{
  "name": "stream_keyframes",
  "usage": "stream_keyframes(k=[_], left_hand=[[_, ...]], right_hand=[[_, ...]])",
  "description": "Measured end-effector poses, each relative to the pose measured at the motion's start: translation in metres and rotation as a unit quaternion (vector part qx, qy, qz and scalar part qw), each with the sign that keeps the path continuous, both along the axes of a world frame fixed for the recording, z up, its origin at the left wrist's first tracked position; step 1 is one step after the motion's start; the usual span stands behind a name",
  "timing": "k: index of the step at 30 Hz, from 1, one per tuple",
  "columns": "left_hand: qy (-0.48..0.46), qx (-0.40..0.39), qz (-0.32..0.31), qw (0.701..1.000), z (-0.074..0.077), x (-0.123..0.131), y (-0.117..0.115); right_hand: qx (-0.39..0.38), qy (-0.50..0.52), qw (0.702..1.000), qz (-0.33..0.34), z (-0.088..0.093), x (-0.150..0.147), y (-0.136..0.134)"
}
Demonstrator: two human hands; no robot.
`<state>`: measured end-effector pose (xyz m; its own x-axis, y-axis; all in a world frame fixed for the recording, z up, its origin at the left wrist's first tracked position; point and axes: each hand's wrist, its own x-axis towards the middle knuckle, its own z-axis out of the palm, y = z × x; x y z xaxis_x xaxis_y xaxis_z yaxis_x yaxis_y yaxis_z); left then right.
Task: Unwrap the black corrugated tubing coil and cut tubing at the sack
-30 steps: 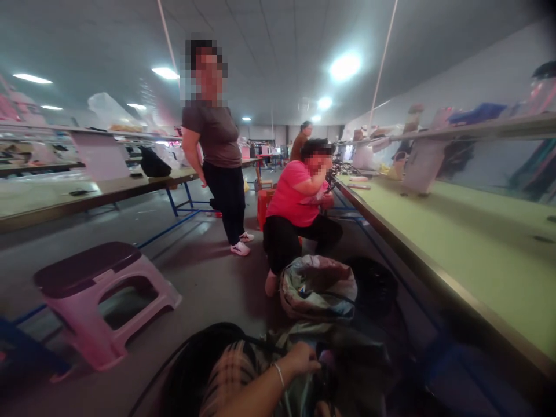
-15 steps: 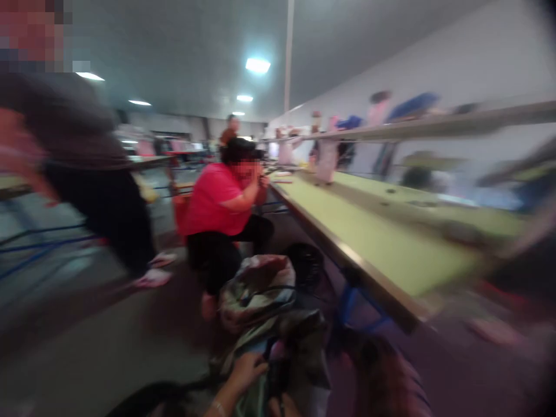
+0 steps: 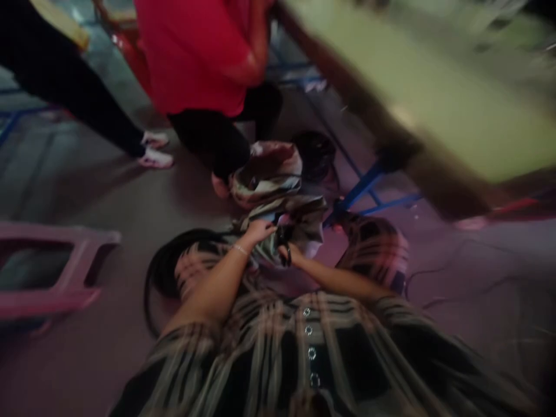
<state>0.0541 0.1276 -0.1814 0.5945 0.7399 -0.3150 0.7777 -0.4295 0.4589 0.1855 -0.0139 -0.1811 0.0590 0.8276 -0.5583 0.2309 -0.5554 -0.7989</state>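
My left hand (image 3: 260, 230) reaches over an opened bag (image 3: 306, 217) between my knees, its fingers bent at a dark item. Opposite it, my right hand (image 3: 292, 253) is curled round a black loop-shaped thing (image 3: 284, 246), possibly a handle or strap, at the near side of the bag. The bag has a brown, shiny rim and pale and pinkish things inside. Blur hides what the left fingertips touch. Just beyond stands a second open bag (image 3: 271, 179) with a patterned side.
A person in a red top (image 3: 195, 58) sits ahead. Another person's dark-trousered legs (image 3: 82, 87) are at the left. A long yellow-green table (image 3: 434, 92) on blue legs runs along the right. A pink plastic stool (image 3: 78, 260) stands left; a black bag (image 3: 315, 153) lies under the table.
The view has tipped down, so my hands, lap and the bag sit higher in the picture. Both hands remain at the bag. The pink stool has come into view.
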Motion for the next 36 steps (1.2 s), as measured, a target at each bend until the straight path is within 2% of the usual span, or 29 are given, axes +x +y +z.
stream_keyframes(k=[3,5,7,14,18,22,26,32,36], left_hand=[[-0.014,-0.012,-0.004,1.000,-0.012,-0.002,0.005],[-0.028,-0.013,-0.003,1.000,-0.017,-0.003,0.006],[-0.033,-0.012,0.000,0.999,-0.019,-0.004,0.006],[-0.019,-0.010,0.008,1.000,-0.015,-0.002,0.004],[-0.009,-0.012,0.015,1.000,-0.013,-0.001,0.002],[-0.001,-0.013,0.017,1.000,-0.011,-0.001,0.002],[0.011,-0.013,0.018,1.000,-0.011,-0.001,0.000],[0.012,-0.020,0.007,1.000,-0.016,0.001,0.000],[0.002,-0.030,0.010,1.000,-0.021,0.000,0.001]], right_hand=[[-0.054,-0.005,0.999,-0.004,-0.039,0.001,0.002],[-0.042,0.009,0.999,-0.022,-0.049,0.002,0.003],[-0.035,0.029,0.998,-0.034,-0.049,0.004,0.003],[-0.052,0.049,0.997,-0.043,-0.027,0.002,0.003],[-0.060,0.061,0.995,-0.054,-0.024,0.001,0.004],[-0.069,0.066,0.992,-0.079,-0.025,-0.001,0.004],[-0.070,0.059,0.994,-0.066,-0.030,-0.001,0.003],[-0.072,0.047,0.995,-0.055,-0.046,0.000,0.003],[-0.078,0.052,0.994,-0.064,-0.050,-0.001,0.002]])
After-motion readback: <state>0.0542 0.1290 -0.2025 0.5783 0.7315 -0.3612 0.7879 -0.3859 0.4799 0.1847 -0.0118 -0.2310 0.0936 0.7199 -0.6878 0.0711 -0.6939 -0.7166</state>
